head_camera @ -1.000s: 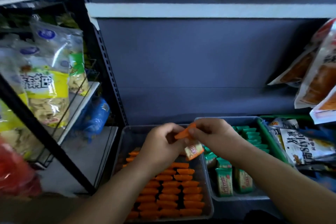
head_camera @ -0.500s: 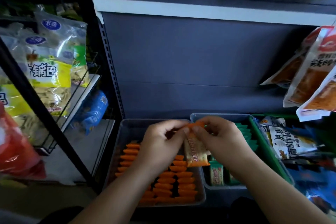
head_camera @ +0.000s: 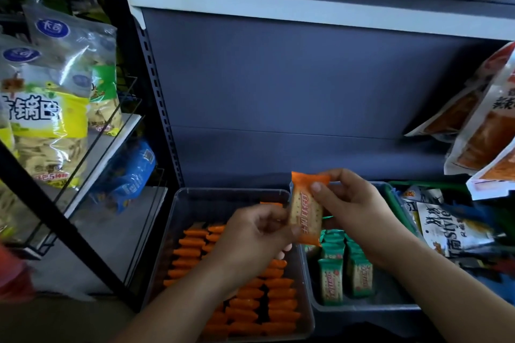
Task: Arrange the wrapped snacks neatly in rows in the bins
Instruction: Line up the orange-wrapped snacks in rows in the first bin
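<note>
Lower centre: right hand (head_camera: 351, 210) pinches the orange packet (head_camera: 305, 213) at its top, left hand (head_camera: 252, 234) at its lower edge; the left forearm hides some orange snacks (head_camera: 186, 252) in the clear bin (head_camera: 223, 191)

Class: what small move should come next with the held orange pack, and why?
Probably lower the orange cracker pack, held by left hand and right hand, into the clear bin's bare far end: orange packs sit in rows there, green packs in the gray bin.

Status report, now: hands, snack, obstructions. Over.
Left hand and right hand pinch one orange pack, upright over the bins' shared edge. Orange-snack bin: rear mostly bare. Nothing in the way.
</note>
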A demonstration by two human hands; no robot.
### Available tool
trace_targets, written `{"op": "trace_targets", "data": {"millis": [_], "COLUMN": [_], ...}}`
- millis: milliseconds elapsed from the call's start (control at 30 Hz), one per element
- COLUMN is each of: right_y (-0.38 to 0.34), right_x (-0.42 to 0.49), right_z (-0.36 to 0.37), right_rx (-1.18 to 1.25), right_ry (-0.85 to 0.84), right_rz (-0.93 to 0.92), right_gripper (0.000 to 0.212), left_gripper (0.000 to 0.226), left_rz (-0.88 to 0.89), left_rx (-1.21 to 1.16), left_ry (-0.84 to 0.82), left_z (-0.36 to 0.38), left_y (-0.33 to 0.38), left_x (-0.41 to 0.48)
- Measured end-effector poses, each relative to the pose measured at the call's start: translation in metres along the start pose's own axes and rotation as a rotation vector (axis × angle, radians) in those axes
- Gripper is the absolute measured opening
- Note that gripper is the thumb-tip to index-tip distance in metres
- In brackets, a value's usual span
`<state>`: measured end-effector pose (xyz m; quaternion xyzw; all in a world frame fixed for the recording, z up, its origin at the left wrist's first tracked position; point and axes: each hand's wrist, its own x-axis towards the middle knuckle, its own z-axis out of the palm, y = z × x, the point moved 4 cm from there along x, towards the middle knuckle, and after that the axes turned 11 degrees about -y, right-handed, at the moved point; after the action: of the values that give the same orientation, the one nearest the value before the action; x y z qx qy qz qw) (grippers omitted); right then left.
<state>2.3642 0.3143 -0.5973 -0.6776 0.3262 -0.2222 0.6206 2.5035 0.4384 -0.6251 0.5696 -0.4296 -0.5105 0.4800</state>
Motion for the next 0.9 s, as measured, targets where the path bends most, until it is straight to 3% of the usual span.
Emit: {"op": "trace_targets", "data": {"millis": [200,267,333,467,567,733,900], "right_y": [-0.001,-0.001,0.001,0.002,0.002,0.007,0.008], "right_x": [-0.003,-0.005,-0.006,-0.007,-0.008,-0.004,0.0], "right_z": [-0.002,0.001,0.007,0.019,0.021,0.006,0.005], "right_rx": [0.018,0.024,0.011,0.025,0.002,-0.065,-0.145], "right_ry": [-0.055,-0.043,-0.052,-0.128,-0.267,-0.218,-0.206], "right_rz": [-0.017,-0.019,-0.019,-0.021,-0.006,-0.002,-0.004], "right_gripper": [0.012,0.012,0.012,0.015,0.016,0.03,0.024], "left_gripper": [0.012,0.009,0.017,0.04,0.033,0.022,0.029], "left_rz": [-0.072,-0.019,0.045,0.049,0.07,0.042,0.053], "left_rx": [0.078,0.275,0.379,0.334,0.269,0.222,0.163], "left_ry": [0.011,0.094,0.188,0.241,0.206,-0.04,-0.004], "left_z": [0.002,0.002,0.004,0.004,-0.001,0.004,0.003], "left_y": [-0.009,-0.009,-0.003,0.003,0.004,0.006,0.006], "left_x": [0.002,0.003,0.0,-0.006,-0.004,0.001,0.001]}}
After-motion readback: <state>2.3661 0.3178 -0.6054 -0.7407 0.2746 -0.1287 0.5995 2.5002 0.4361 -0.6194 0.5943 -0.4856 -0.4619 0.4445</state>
